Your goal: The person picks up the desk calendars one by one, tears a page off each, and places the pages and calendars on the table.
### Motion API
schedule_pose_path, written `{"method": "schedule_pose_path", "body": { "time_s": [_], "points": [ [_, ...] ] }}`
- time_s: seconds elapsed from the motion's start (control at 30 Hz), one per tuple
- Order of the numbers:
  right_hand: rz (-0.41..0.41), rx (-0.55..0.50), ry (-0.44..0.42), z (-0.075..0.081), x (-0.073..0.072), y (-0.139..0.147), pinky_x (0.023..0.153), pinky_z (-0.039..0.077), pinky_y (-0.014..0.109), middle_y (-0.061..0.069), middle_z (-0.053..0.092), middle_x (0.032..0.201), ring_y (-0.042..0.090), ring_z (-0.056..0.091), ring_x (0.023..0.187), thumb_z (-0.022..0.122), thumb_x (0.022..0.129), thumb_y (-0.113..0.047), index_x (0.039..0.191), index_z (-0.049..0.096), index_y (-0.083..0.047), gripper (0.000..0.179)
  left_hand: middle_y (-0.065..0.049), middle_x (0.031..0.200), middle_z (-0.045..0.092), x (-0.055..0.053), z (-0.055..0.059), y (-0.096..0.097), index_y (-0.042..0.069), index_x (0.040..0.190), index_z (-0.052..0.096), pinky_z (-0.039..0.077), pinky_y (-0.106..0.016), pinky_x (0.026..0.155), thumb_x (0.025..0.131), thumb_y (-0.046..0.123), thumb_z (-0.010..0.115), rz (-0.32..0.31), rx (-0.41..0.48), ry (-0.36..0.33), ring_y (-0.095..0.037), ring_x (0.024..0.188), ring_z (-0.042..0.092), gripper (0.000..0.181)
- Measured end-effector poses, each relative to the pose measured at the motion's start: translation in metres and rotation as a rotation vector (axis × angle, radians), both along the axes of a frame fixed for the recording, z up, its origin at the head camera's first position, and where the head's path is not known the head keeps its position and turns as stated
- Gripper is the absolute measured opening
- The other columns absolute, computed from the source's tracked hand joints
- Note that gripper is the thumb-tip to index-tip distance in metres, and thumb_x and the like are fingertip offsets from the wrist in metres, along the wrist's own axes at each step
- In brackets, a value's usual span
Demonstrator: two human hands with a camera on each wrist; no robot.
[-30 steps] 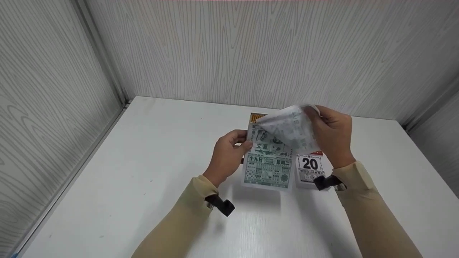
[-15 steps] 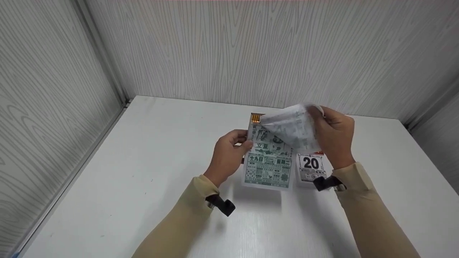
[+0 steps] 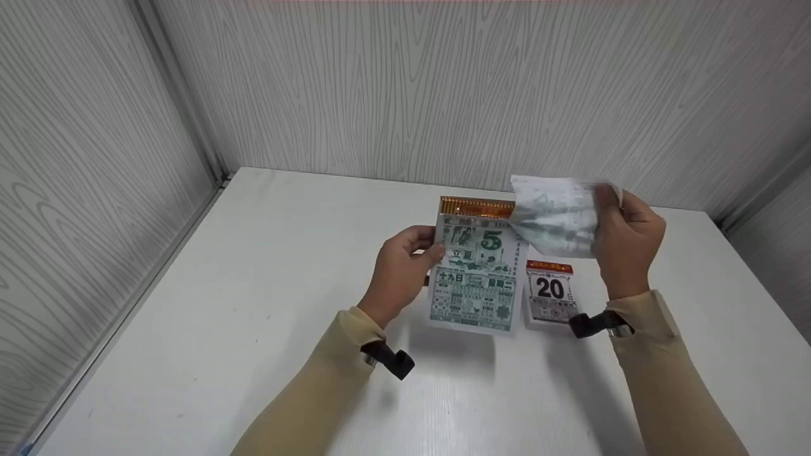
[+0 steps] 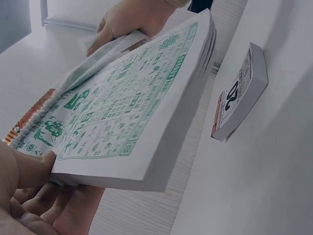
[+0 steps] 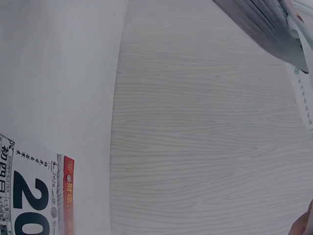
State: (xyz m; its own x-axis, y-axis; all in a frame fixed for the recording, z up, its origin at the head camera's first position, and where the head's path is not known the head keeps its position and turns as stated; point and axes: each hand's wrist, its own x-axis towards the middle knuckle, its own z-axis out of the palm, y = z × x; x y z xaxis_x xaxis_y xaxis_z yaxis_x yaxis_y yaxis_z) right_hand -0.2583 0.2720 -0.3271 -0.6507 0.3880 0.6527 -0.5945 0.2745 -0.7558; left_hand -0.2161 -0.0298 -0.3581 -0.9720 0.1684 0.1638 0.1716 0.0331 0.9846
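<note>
Above a white tabletop [image 3: 304, 278], a green-printed calendar pad [image 3: 475, 291] is held, its left edge pinched by the left hand [image 3: 400, 271]; a creased sheet [image 3: 554, 216] is pinched by the right hand [image 3: 628, 244].

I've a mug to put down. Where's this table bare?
On the white table, the widest free patch lies between left wall and left sleeve; another, between right sleeve and right wall. Crowded midway: left hand holds the larger calendar, right hand a sheet, smaller calendar nearby.
</note>
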Motion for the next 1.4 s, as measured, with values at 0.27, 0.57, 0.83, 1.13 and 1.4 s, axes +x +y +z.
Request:
{"method": "schedule_pose_path", "body": {
  "time_s": [0.27, 0.57, 0.83, 1.13, 1.4],
  "points": [
    [-0.062, -0.167, -0.059, -0.012, -0.005, 0.026, 0.052, 0.047, 0.019, 0.001, 0.068, 0.066, 0.008, 0.059, 0.053, 0.077, 0.094, -0.023, 0.092, 0.078, 0.009, 0.032, -0.005, 0.117, 0.070, -0.001, -0.001, -0.004, 0.009, 0.133, 0.064, 0.061, -0.034, 0.076, 0.105, 0.015, 0.063, 0.002, -0.015, 0.006, -0.017, 0.102, 0.072, 0.029],
    [-0.106, -0.396, -0.140, -0.012, 0.003, 0.062, 0.055, 0.052, 0.017, 0.007, 0.072, 0.076, 0.012, 0.066, 0.061, 0.076, 0.096, -0.018, 0.092, 0.076, 0.005, 0.024, -0.006, 0.121, 0.071, -0.001, 0.008, -0.015, 0.009, 0.136, 0.063, 0.063, -0.040, 0.080, 0.104, 0.014, 0.063, 0.040, 0.044, -0.015, -0.021, 0.102, 0.073, 0.032],
    [-0.115, -0.234, -0.021, -0.011, 0.012, 0.033, 0.062, 0.055, 0.019, 0.009, 0.076, 0.085, 0.013, 0.070, 0.068, 0.064, 0.101, -0.013, 0.098, 0.076, 0.008, 0.025, -0.008, 0.118, 0.070, 0.001, 0.011, -0.021, 0.010, 0.137, 0.061, 0.063, -0.037, 0.076, 0.105, 0.014, 0.063, 0.062, 0.041, -0.015, -0.021, 0.100, 0.073, 0.033],
    [-0.089, 0.047, -0.009, -0.014, 0.034, -0.010, 0.075, 0.057, 0.019, 0.008, 0.075, 0.100, 0.011, 0.074, 0.086, 0.055, 0.108, -0.013, 0.117, 0.069, 0.011, 0.030, -0.006, 0.116, 0.070, 0.002, 0.014, -0.020, 0.011, 0.136, 0.062, 0.063, -0.039, 0.077, 0.105, 0.015, 0.063, 0.097, 0.006, -0.024, -0.020, 0.098, 0.073, 0.031],
    [-0.095, 0.277, 0.051, -0.011, 0.050, -0.026, 0.071, 0.054, 0.013, 0.022, 0.076, 0.096, 0.000, 0.072, 0.081, 0.056, 0.105, -0.005, 0.109, 0.072, 0.011, 0.023, -0.007, 0.114, 0.070, 0.005, 0.016, -0.019, 0.012, 0.135, 0.064, 0.063, -0.040, 0.078, 0.104, 0.016, 0.065, 0.097, 0.008, -0.046, -0.020, 0.097, 0.073, 0.031]
  ]
}}
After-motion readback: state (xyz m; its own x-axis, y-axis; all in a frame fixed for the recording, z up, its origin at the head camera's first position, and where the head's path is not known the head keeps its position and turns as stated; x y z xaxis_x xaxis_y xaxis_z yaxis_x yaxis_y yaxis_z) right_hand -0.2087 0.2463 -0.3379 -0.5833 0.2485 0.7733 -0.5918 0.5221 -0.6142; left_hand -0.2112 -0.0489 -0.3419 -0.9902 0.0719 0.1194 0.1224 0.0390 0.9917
